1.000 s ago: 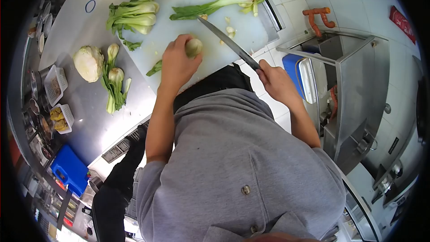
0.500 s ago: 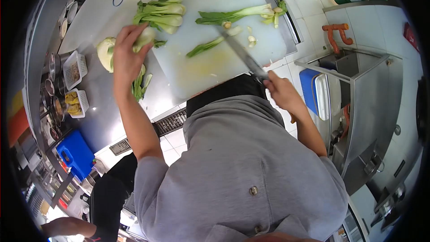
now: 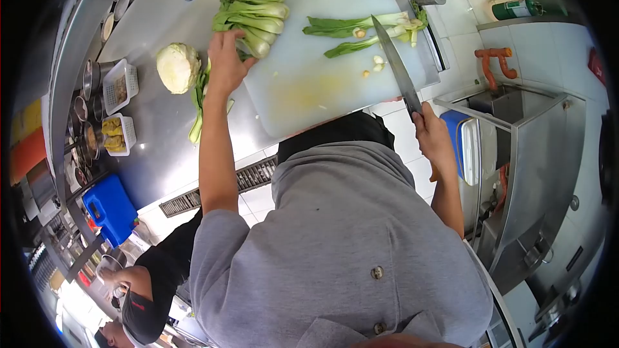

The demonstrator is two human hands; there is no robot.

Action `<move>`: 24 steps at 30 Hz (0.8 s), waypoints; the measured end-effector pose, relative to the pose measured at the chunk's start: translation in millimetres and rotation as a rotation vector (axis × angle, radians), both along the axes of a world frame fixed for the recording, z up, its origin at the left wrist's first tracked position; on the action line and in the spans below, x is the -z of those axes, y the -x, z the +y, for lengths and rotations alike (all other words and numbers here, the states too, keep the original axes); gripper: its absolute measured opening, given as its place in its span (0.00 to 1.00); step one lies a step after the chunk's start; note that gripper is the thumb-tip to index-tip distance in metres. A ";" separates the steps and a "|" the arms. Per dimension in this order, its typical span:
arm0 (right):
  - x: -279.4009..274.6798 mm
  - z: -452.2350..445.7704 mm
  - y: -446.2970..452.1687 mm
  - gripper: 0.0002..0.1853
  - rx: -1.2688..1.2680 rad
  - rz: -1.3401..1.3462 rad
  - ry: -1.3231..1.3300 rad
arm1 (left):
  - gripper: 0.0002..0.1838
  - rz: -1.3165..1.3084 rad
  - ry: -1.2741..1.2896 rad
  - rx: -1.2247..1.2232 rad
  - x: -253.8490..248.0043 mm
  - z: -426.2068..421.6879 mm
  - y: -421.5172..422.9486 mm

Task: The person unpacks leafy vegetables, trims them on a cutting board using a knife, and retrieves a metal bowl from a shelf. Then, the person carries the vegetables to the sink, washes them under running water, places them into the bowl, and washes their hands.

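Note:
My left hand (image 3: 225, 64) has its fingers and thumb around the nearest bok choy (image 3: 258, 46), at the low edge of a bok choy pile (image 3: 258, 13). The pile lies across the left side of the white cutting board (image 3: 290, 84). In my right hand (image 3: 433, 134) is a large knife (image 3: 398, 67), its blade slanting over the board's right side. Beyond the blade lie separated green leaf stalks (image 3: 351, 24) and small cut-off root ends (image 3: 378, 61). More bok choy (image 3: 196, 122) rests on the steel table behind my left wrist.
A pale round head, seemingly cabbage (image 3: 178, 67), sits left of the board on the steel table (image 3: 155, 161). Farther left stand two white baskets (image 3: 131, 82). A blue container (image 3: 109, 209) and a co-worker in black (image 3: 151, 283) are at lower left. A steel sink unit (image 3: 541, 148) is at right.
My left hand has moved right, bringing a bok choy to the pile. The knife has swung to the right, off the smaller leaf stalk, which now lies closer to the larger one.

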State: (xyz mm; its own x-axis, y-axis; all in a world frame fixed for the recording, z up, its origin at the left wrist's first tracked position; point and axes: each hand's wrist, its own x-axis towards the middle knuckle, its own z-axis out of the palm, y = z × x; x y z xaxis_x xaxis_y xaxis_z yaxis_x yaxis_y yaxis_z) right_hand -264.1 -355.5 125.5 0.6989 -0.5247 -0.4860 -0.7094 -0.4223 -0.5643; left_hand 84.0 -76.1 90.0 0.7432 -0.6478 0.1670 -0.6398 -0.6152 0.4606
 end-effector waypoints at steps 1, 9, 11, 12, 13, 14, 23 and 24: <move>1.7 -0.3 0.4 0.09 -0.008 0.002 -0.003 | 0.31 0.002 -0.003 -0.008 4.9 3.6 2.0; 4.7 -4.2 -5.6 0.09 -0.053 -0.027 0.051 | 0.14 0.185 0.119 -0.324 32.7 19.8 28.8; 3.0 -3.1 -6.0 0.09 -0.053 -0.028 0.054 | 0.14 0.246 0.150 -0.404 15.1 27.9 42.8; 2.1 -3.5 -5.1 0.09 -0.045 -0.028 0.058 | 0.13 0.312 0.180 -0.475 5.3 28.9 49.2; 2.4 -3.6 -3.6 0.09 -0.038 -0.026 0.063 | 0.13 0.314 0.183 -0.467 -3.9 26.0 56.2; 3.3 -3.3 -0.9 0.09 -0.019 -0.025 0.035 | 0.12 0.361 0.284 -0.409 -12.3 19.9 65.8; -25.4 4.7 -3.7 0.10 0.034 -0.094 0.046 | 0.18 0.455 0.612 -0.016 -35.6 -76.1 117.9; -31.0 7.1 -5.0 0.11 -0.018 -0.086 0.015 | 0.19 0.403 0.604 -0.065 -37.0 -60.4 119.2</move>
